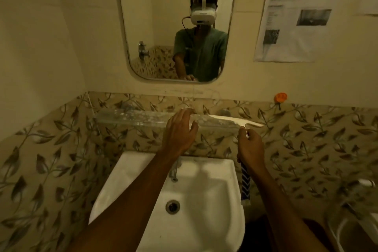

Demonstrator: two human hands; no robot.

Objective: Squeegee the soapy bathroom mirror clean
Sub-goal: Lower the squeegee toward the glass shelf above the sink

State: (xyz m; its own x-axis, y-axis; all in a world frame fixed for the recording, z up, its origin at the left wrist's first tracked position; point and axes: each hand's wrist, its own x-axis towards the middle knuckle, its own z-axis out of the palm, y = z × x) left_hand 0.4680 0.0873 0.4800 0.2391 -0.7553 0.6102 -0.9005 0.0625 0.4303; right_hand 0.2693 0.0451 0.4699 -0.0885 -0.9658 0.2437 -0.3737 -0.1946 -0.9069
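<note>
The mirror (pixel 163 16) hung in the upper middle of the frame and gave a sharp reflection with no suds that could be made out, so the wiping looked largely done, though a thin film would be too fine to tell. The squeegee (pixel 243 124) was below it, right of centre, its white blade at the right end of the glass shelf (pixel 133 117) and not on the mirror. The right hand (pixel 250 147) had its fingers clenched round the handle; the left hand (pixel 180 131) rested on the shelf edge, fingers released and spread, above the sink (pixel 131 161). At most a last pass seemed left
</note>
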